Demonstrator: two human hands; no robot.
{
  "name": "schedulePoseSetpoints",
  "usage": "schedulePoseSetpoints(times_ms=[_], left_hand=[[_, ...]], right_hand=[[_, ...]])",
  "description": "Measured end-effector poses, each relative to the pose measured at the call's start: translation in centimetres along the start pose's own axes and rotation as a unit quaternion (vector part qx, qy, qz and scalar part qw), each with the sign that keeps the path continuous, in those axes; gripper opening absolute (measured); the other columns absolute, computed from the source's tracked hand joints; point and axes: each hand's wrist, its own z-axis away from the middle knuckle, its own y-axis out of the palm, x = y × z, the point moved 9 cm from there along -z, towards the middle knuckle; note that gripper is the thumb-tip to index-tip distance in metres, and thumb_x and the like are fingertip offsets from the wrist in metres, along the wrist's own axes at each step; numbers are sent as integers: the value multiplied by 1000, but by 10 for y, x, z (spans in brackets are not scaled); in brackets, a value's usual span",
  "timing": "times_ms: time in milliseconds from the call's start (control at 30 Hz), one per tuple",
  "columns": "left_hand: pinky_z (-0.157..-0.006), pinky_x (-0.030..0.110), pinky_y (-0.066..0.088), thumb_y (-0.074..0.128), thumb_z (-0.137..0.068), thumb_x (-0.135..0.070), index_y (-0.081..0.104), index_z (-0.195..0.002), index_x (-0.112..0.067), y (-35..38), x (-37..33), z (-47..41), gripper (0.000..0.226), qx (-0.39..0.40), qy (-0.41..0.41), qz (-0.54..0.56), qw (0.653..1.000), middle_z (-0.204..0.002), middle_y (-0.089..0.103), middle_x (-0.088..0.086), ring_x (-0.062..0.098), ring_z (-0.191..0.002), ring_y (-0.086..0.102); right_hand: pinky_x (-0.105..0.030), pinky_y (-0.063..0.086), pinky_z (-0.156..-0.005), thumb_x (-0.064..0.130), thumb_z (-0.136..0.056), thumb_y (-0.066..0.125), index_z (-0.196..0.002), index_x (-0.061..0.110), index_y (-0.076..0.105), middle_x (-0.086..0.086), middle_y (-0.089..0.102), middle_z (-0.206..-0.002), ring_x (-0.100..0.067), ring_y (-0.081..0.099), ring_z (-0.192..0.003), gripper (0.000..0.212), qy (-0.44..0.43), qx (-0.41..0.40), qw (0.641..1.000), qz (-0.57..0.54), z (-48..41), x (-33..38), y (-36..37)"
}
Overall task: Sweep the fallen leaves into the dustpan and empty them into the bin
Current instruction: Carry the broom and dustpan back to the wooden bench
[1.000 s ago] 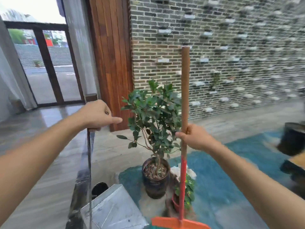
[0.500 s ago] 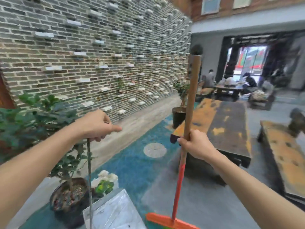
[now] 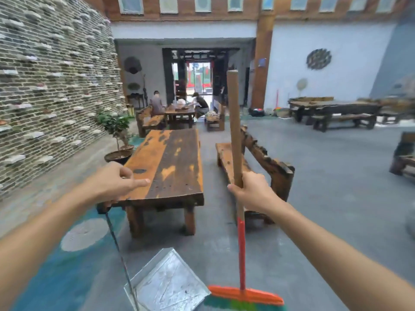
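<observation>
Finding 1, carriage. You hold both tools upright and out ahead of you, which I judge to be a carrying posture and not a sweeping one. The silvery sheet-metal dustpan [image 3: 167, 285] sits low between your forearms, its open mouth turned away from you. I cannot tell whether it rests on the grey concrete floor [image 3: 336, 198] or hangs clear of it. The broom with the wooden-and-red shaft and orange head [image 3: 244, 292] stands just right of the pan, the head close to the pan's corner.

Finding 2, hands. Your left hand [image 3: 113, 182] is palm down over the top of the dustpan's thin metal rod handle [image 3: 116, 243]. The fingers are curled under round it, and one digit, probably the thumb, points straight at the worn orange-brown wooden table [image 3: 173, 162]. Your right hand [image 3: 252, 191] wraps fully round the broom shaft at mid-height, knuckles outward, with the shaft near vertical. Both arms are extended and almost straight.

Finding 3, task items. No fallen leaves and no bin are in view, and the pan appears to hold no leaves. Sweeping looks not yet begun.
</observation>
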Motion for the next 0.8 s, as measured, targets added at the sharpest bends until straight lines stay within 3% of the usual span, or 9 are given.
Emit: schedulePoseSetpoints(times_ms=[100,200,400,533,667,800], left_hand=[[-50,27,46,68,-74,-62,55,-50,-12,48,-73,-50,57,-17,70,-52,996,-38,51,-2,21,-43,55],[-51,27,40,65,-79,-58,61,-51,-11,97,-147,-87,54,-36,150,-90,984,-44,58,-1,18,-55,58],[-57,32,46,69,-78,-47,55,-49,-9,211,-270,-172,51,17,270,-82,959,-47,58,5,19,-54,58],[-46,27,38,70,-79,-46,46,-42,-14,273,-356,-211,54,72,353,-67,931,-40,50,0,17,-46,54],[-49,27,42,67,-78,-50,59,-51,-12,330,-432,-254,48,134,396,-64,906,-55,66,10,23,-56,64],[-51,28,42,64,-80,-54,66,-60,-7,374,-505,-291,51,144,444,-63,882,-58,67,8,22,-63,63]], right_hand=[[-27,41,-61,39,-90,61,-82,19,54,2,60,-79,-22,61,-81,23,64,-50,997,22,-4,-81,-42],[-32,46,-65,38,-88,60,-84,17,59,-3,66,-82,-27,63,-84,21,125,-97,987,27,-5,-150,-73],[-27,41,-64,33,-91,60,-79,21,53,2,62,-74,-22,61,-75,18,230,-169,957,52,-16,-264,-123],[-30,43,-60,33,-89,60,-72,23,48,4,59,-68,-20,58,-68,23,295,-213,929,67,-32,-325,-158],[-30,40,-60,31,-89,60,-74,14,55,-1,60,-67,-21,56,-66,23,342,-251,902,81,-51,-370,-194],[-30,38,-63,32,-89,59,-78,13,58,-2,63,-71,-24,56,-74,22,367,-290,878,101,-71,-415,-227]])
